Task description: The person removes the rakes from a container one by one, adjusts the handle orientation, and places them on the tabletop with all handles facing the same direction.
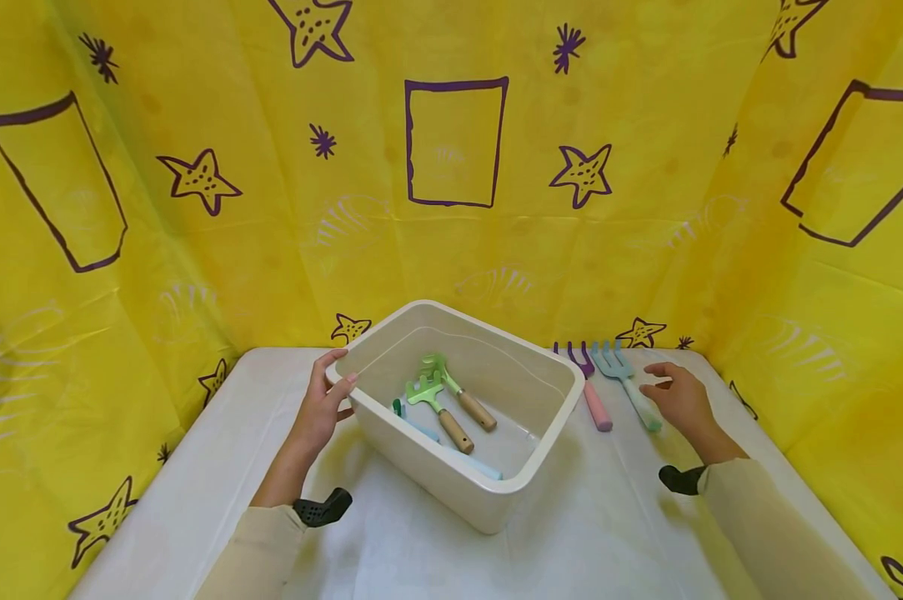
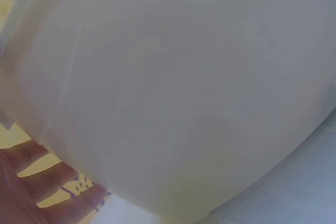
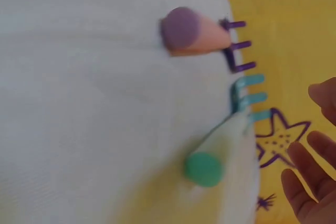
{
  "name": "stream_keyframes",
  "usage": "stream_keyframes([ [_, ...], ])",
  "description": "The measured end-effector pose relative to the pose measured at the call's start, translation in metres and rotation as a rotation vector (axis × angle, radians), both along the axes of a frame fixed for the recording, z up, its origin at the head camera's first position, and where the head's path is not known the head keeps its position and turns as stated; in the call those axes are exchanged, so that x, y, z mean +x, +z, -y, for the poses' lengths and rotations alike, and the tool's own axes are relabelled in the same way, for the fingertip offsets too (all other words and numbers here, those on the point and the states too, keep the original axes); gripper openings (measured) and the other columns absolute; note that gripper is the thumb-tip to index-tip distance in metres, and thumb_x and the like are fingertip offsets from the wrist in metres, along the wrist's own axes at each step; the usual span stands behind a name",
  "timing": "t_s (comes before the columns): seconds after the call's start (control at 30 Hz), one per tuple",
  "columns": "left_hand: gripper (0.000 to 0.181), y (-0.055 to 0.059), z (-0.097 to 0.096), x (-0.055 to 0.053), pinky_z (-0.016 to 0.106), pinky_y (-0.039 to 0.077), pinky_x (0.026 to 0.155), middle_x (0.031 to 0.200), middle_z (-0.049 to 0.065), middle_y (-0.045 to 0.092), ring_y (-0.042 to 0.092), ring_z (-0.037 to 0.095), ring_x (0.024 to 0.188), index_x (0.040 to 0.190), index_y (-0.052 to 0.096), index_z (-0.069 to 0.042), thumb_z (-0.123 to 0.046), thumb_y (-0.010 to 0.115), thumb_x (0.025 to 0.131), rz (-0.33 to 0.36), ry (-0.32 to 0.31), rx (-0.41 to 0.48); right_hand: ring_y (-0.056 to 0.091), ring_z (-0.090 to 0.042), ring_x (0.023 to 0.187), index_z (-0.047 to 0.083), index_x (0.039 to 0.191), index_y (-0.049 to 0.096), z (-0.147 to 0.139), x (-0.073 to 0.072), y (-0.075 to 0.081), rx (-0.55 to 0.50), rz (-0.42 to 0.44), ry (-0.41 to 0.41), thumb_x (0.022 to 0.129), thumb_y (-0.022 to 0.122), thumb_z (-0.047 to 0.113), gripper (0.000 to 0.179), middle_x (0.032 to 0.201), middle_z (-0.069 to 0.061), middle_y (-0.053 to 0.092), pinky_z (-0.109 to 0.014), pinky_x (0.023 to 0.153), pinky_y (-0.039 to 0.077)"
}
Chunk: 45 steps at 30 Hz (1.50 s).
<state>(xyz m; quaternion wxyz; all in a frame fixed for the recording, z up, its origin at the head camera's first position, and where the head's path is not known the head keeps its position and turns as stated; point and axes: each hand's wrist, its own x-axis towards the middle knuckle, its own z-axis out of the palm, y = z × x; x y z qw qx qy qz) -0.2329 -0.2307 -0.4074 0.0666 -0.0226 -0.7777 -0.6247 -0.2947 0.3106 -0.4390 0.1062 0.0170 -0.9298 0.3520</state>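
A cream plastic bin (image 1: 451,492) stands turned at an angle on the table. My left hand (image 1: 322,404) grips its left corner, thumb over the rim and fingers along the outer wall. Inside lie two green hand rakes with wooden handles, one nearer (image 1: 454,429) and one farther (image 1: 477,410), beside a light blue tool (image 1: 484,468) partly hidden by the near wall. My right hand (image 1: 684,404) hovers with loosely bent fingers and holds nothing. Just left of it lies a light blue hand rake (image 1: 639,404), and beyond that a purple hand rake with a pink handle (image 1: 597,408).
White cloth (image 1: 609,533) covers the table. Yellow curtains (image 1: 459,250) with purple drawings hang behind it and along both sides. The bin's right corner stands close to the pink-handled rake and overlaps part of the view toward it.
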Motion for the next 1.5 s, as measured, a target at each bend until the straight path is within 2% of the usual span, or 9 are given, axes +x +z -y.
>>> stream_keyframes([
  [0.2,0.053,0.001,0.001,-0.001,0.063,0.041,0.094,0.137,0.02,0.034,0.045,0.042,0.118,0.15,0.022,-0.02,-0.025,0.047,0.103,0.013,0.008,0.013,0.056,-0.044,0.105,-0.005,0.127,0.054,0.015,-0.014,0.038,-0.023,-0.047,0.029,0.095,0.062,0.015,0.038,0.127,-0.028,0.052,-0.052,0.077,0.053],
  [0.37,0.053,0.018,-0.006,0.012,0.064,0.04,0.095,0.133,0.023,0.034,0.045,0.043,0.116,0.149,0.022,-0.015,-0.021,0.047,0.102,0.015,0.002,0.009,0.053,-0.045,0.111,-0.001,0.129,0.053,0.035,-0.027,0.073,-0.051,-0.076,0.052,0.097,0.061,0.02,0.04,0.132,-0.026,0.048,-0.055,0.084,0.052],
  [0.53,0.054,0.031,-0.011,0.022,0.066,0.039,0.095,0.135,0.026,0.032,0.044,0.045,0.117,0.149,0.02,-0.009,-0.019,0.046,0.103,-0.004,-0.011,-0.013,0.056,-0.042,0.109,0.003,0.132,0.052,0.062,-0.034,0.103,-0.082,-0.096,0.097,0.097,0.06,0.025,0.042,0.14,-0.023,0.044,-0.051,0.08,0.055],
  [0.6,0.054,0.03,-0.011,0.021,0.066,0.038,0.095,0.137,0.026,0.032,0.044,0.046,0.118,0.149,0.02,-0.009,-0.019,0.045,0.103,-0.003,-0.014,-0.016,0.057,-0.041,0.108,0.005,0.133,0.052,0.075,-0.037,0.116,-0.096,-0.102,0.117,0.097,0.061,0.024,0.042,0.141,-0.021,0.044,-0.05,0.081,0.055],
  [0.83,0.054,0.001,0.002,-0.001,0.064,0.042,0.093,0.139,0.02,0.033,0.045,0.043,0.119,0.149,0.024,-0.021,-0.027,0.049,0.102,-0.008,0.011,-0.006,0.058,-0.037,0.111,0.009,0.133,0.053,0.122,-0.048,0.155,-0.171,-0.129,0.233,0.094,0.065,0.021,0.042,0.143,-0.014,0.044,-0.052,0.089,0.051],
  [0.9,0.054,-0.002,0.002,-0.002,0.064,0.042,0.093,0.14,0.02,0.033,0.046,0.043,0.119,0.149,0.023,-0.022,-0.029,0.049,0.102,-0.022,0.013,-0.015,0.06,-0.035,0.11,0.01,0.132,0.054,0.137,-0.049,0.163,-0.194,-0.143,0.279,0.093,0.067,0.018,0.042,0.141,-0.012,0.046,-0.052,0.089,0.051],
  [1.17,0.054,-0.001,0.001,-0.002,0.063,0.042,0.093,0.144,0.018,0.03,0.045,0.042,0.12,0.148,0.024,-0.022,-0.031,0.049,0.102,-0.027,0.009,-0.024,0.061,-0.028,0.109,0.012,0.131,0.056,0.191,-0.046,0.179,-0.25,-0.093,0.447,0.091,0.068,0.015,0.042,0.136,-0.005,0.051,-0.047,0.09,0.051],
  [1.37,0.056,0.0,0.0,-0.001,0.062,0.042,0.094,0.146,0.016,0.029,0.043,0.041,0.121,0.149,0.022,-0.025,-0.033,0.049,0.101,-0.007,0.003,-0.02,0.058,-0.027,0.112,0.013,0.133,0.055,0.228,-0.045,0.177,-0.268,-0.028,0.549,0.091,0.068,0.016,0.044,0.135,-0.005,0.052,-0.045,0.09,0.052],
  [1.5,0.055,-0.001,0.0,0.0,0.063,0.043,0.093,0.143,0.018,0.031,0.045,0.042,0.119,0.148,0.023,-0.023,-0.032,0.05,0.101,-0.015,0.009,-0.014,0.059,-0.029,0.112,0.01,0.132,0.054,0.251,-0.045,0.168,-0.298,-0.011,0.599,0.091,0.068,0.014,0.044,0.133,-0.009,0.053,-0.043,0.091,0.051],
])
